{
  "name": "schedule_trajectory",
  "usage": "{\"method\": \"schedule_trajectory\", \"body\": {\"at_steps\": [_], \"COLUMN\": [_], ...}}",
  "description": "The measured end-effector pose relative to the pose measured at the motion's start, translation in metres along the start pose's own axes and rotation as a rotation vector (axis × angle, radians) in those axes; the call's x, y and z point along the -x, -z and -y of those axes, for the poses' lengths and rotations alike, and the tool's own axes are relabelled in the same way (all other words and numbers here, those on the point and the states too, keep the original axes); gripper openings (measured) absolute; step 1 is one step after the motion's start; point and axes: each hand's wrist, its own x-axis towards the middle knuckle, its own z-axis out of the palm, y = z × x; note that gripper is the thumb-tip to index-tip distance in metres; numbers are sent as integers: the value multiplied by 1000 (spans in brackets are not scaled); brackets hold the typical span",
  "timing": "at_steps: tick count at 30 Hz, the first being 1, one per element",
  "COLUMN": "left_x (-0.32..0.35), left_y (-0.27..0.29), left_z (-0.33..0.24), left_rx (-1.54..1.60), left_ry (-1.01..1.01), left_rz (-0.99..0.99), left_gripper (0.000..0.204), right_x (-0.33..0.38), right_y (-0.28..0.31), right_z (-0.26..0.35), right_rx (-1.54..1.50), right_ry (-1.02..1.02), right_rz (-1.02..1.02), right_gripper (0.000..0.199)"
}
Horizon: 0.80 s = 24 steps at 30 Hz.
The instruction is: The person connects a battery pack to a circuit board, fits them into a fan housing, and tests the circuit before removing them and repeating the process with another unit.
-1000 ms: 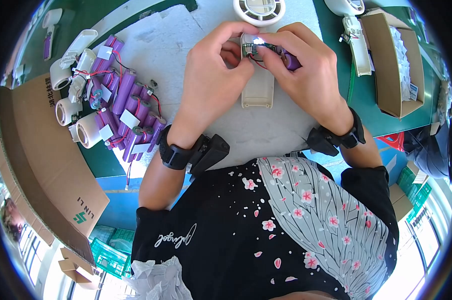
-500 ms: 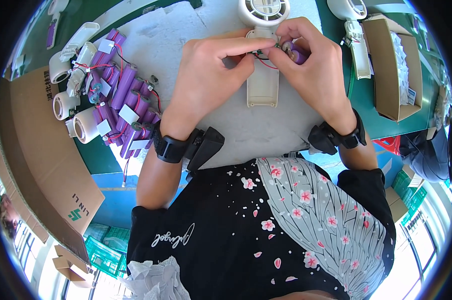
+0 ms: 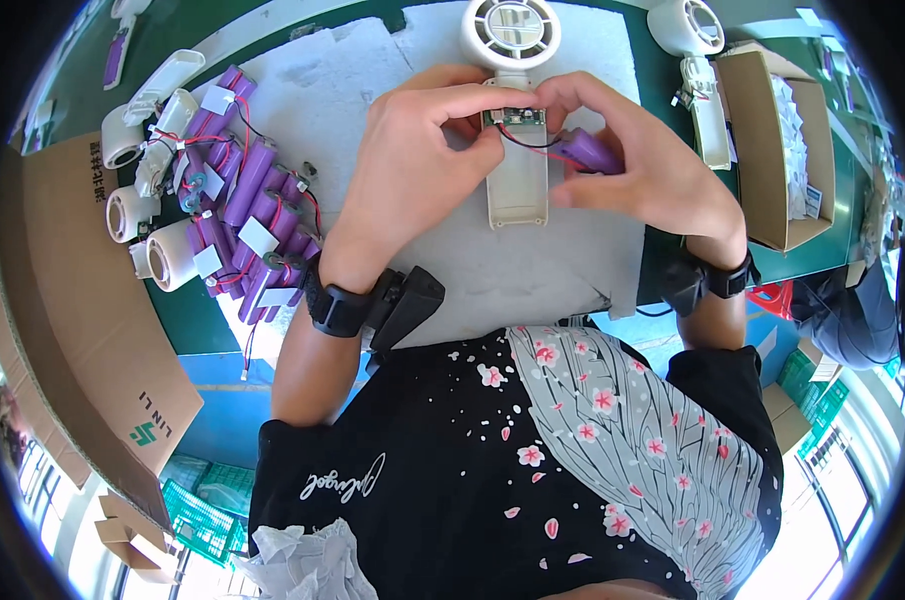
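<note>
A white handheld fan (image 3: 512,45) lies on the pale work mat with its round head away from me. Its handle shell (image 3: 518,190) is uncovered, and a small green circuit board (image 3: 525,116) sits across its upper part. My left hand (image 3: 418,165) grips the fan from the left, thumb and forefinger at the board. In the curled fingers of my right hand (image 3: 653,150) is a purple cylindrical battery (image 3: 591,150), held just right of the shell. Its red and black wires run to the board. My right forefinger reaches the board's upper right corner.
Purple batteries (image 3: 248,185) with wires are heaped at the left, beside white fan parts (image 3: 171,252). A tall cardboard box (image 3: 83,310) borders the left side. At the right stand another opened fan (image 3: 708,110) and a carton (image 3: 763,160) of small white packs.
My right hand has turned and moved right and down, opening away from the board and showing more of the battery. The circuit board now lies visible in the shell. The fan shifted slightly left.
</note>
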Motion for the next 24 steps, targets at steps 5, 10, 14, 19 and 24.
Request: {"method": "schedule_trajectory", "body": {"at_steps": [5, 10, 14, 19, 24], "left_x": [-2, -3, 1, 5, 6], "left_y": [4, 1, 7, -3, -2], "left_z": [7, 8, 1, 4, -2], "left_rx": [-9, 22, 58, 123, 118], "left_ry": [-11, -56, -8, 15, 77], "left_rz": [-84, -175, -94, -174, -146], "left_gripper": [36, 33, 37, 34, 35], "right_x": [-2, -4, 0, 7, 10], "right_y": [10, 7, 3, -1, -4], "right_z": [-3, -5, 1, 3, 9], "right_rx": [-232, 413, 635, 682, 721], "right_ry": [-152, -47, 234, 416, 360], "right_rz": [-17, -293, -356, -330, -307], "right_gripper": [39, 24, 12, 11, 12]}}
